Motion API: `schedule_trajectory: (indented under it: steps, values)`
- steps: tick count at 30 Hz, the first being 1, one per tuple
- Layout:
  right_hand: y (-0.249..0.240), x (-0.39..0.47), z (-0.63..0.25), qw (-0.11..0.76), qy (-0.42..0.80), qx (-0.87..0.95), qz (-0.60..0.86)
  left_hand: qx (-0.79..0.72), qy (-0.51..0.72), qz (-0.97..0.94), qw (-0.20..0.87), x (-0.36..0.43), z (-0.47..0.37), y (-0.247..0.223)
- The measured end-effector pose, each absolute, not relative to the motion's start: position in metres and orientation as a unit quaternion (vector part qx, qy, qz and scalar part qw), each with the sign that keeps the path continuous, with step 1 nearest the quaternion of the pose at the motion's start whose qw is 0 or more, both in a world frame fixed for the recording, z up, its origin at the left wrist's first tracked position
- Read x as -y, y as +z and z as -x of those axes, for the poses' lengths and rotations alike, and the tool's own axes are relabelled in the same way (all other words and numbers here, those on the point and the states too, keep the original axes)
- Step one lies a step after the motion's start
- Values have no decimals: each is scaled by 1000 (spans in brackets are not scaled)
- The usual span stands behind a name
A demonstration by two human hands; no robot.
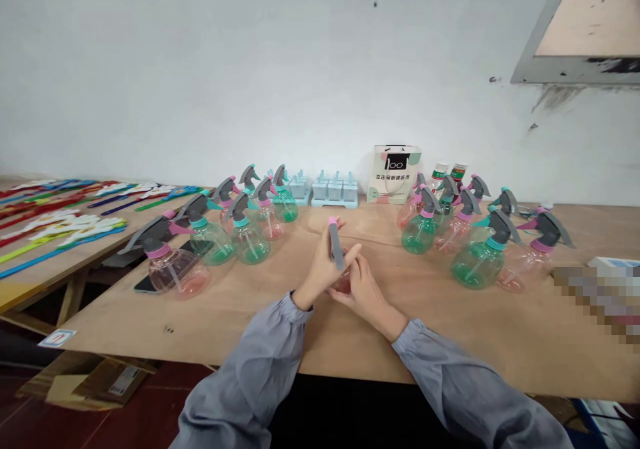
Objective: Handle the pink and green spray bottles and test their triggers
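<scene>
Above the middle of the wooden table, a spray bottle (335, 243) with a grey trigger head, pink nozzle tip and reddish clear body is between my hands. My left hand (320, 265) is closed around its head and neck. Lower down, my right hand (367, 285) grips the round body, and its fingers hide most of it. Nearest on the left stands a pink spray bottle (170, 269), with a green spray bottle (251, 241) behind it. On the right side a green spray bottle (479, 262) stands beside a pink one (525, 262).
Several more spray bottles stand in both groups. Against the wall are light blue ice-pop molds (335, 190) and a printed paper bag (394, 175). A dark phone (147, 285) lies at the left bottle's base. Another table (80, 252) holds colourful flat strips.
</scene>
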State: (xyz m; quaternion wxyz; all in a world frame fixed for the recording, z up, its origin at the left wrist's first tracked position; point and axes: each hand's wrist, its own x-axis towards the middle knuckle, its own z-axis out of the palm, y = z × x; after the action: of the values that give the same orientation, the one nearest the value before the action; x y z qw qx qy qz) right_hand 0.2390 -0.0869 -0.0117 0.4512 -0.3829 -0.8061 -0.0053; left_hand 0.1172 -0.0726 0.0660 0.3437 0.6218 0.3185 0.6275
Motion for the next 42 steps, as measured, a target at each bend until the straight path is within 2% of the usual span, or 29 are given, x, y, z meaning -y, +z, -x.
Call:
schedule_trajectory:
  steps: [5,8,10,13,14,16,20,28,34,42]
  values:
    - [-16,87,-237,429,-42,821,374,-313,650,-604,339,71,-111,68]
    - [-3,80,-260,429,-37,834,346,-329,656,-556,391,67,-102,73]
    - [11,71,-289,474,-59,804,356,-355,647,-511,441,63,-94,76]
    - [27,51,-339,622,-157,614,460,-349,652,-433,515,55,-84,78]
    - [29,43,-354,641,-180,561,492,-338,652,-415,538,54,-82,79]
    - [26,26,-379,639,-192,506,547,-321,638,-398,576,52,-81,79]
    - [5,0,-405,607,-108,515,596,-295,606,-415,612,53,-82,76]
    - [-8,8,-373,576,-27,613,541,-278,565,-430,647,57,-73,78]
    - [-7,38,-307,515,36,714,474,-278,567,-431,645,55,-69,76]
    - [-6,51,-292,510,51,717,473,-363,624,-382,577,45,-65,74]
